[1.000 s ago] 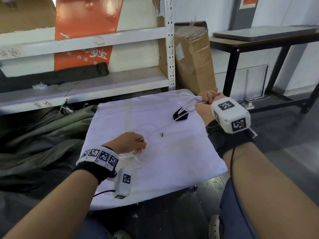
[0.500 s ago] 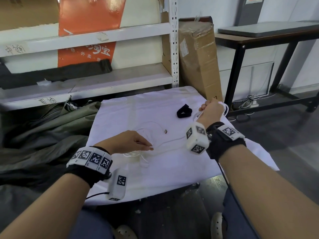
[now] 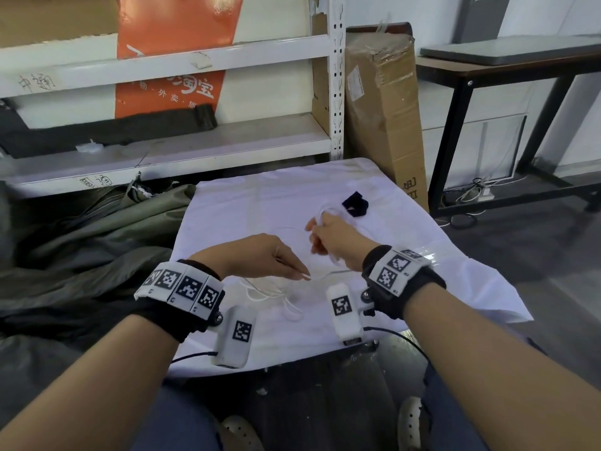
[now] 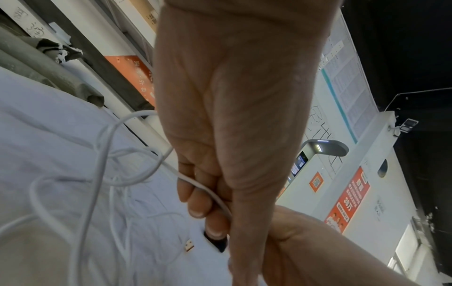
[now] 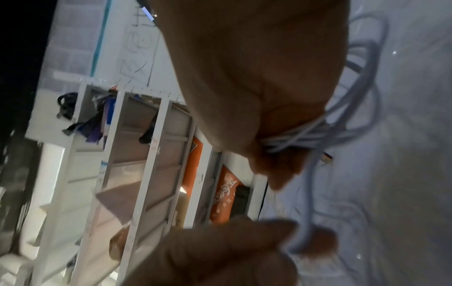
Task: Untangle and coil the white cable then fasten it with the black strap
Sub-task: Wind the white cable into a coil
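White cloth (image 3: 455,288) covers the work surface. R hand (image 3: 328,237) above its centre, fingers curled round several gathered loops of the white cable (image 5: 342,123). L hand (image 3: 260,258) just beside it, nearer the person – fingers and thumb pinch a single run of the cable. Loose tangle lies on cloth below L hand. Black strap (image 3: 355,203) on cloth just beyond R hand, untouched. USB plug (image 4: 188,245) flat on cloth.

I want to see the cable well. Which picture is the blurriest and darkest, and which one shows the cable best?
Right wrist view: darkest and smeared, the white cable looks bluish in the right hand. Left wrist view: sharper and brighter, cable running through the left hand clearly. Head view: evenly lit, but the cable nearly vanishes against the white cloth; shelf lines bend at the edges.
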`<action>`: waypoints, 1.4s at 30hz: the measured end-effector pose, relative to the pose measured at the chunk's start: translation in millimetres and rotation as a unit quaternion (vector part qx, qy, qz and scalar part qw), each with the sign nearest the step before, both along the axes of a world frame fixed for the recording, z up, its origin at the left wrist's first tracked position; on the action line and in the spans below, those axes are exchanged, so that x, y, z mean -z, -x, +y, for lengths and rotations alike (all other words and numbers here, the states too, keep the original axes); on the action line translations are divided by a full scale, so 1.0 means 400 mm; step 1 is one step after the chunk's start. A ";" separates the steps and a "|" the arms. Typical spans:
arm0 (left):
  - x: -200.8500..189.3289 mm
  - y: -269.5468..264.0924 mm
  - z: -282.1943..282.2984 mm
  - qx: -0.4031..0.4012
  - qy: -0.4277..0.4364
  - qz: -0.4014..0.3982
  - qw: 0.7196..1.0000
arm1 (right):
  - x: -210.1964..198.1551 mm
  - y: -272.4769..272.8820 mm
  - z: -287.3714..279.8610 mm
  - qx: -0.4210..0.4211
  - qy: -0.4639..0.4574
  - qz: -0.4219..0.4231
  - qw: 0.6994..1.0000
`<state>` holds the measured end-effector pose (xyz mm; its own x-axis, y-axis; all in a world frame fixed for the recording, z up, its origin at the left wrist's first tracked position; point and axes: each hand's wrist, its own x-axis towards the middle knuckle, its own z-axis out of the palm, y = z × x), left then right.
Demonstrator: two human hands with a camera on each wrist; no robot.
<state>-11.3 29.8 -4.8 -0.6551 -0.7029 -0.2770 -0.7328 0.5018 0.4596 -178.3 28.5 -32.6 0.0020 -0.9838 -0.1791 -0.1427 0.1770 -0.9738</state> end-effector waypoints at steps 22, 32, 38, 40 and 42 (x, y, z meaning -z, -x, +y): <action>0.045 -0.023 -0.050 -0.134 0.215 0.059 0.966 | -0.013 0.035 0.029 -0.130 -0.056 -0.071 0.987; 0.076 -0.092 -0.075 -0.306 0.106 0.228 0.919 | -0.023 0.136 -0.025 0.147 0.015 -0.385 0.911; 0.011 -0.088 -0.112 -0.418 -0.053 0.585 0.693 | -0.006 0.180 -0.033 0.255 0.047 -0.410 0.874; -0.027 -0.085 -0.136 -0.422 -0.051 0.642 0.638 | -0.006 0.188 -0.024 0.284 0.060 -0.410 0.865; -0.068 -0.078 -0.149 -0.415 -0.037 0.683 0.600 | -0.008 0.191 -0.016 0.316 0.067 -0.399 0.858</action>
<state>19.8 -29.8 22.5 0.2600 -0.9631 0.0692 0.3691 0.1653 0.9146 -254.6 22.3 -29.6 -0.4705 -0.8448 -0.2549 0.6619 -0.1468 -0.7351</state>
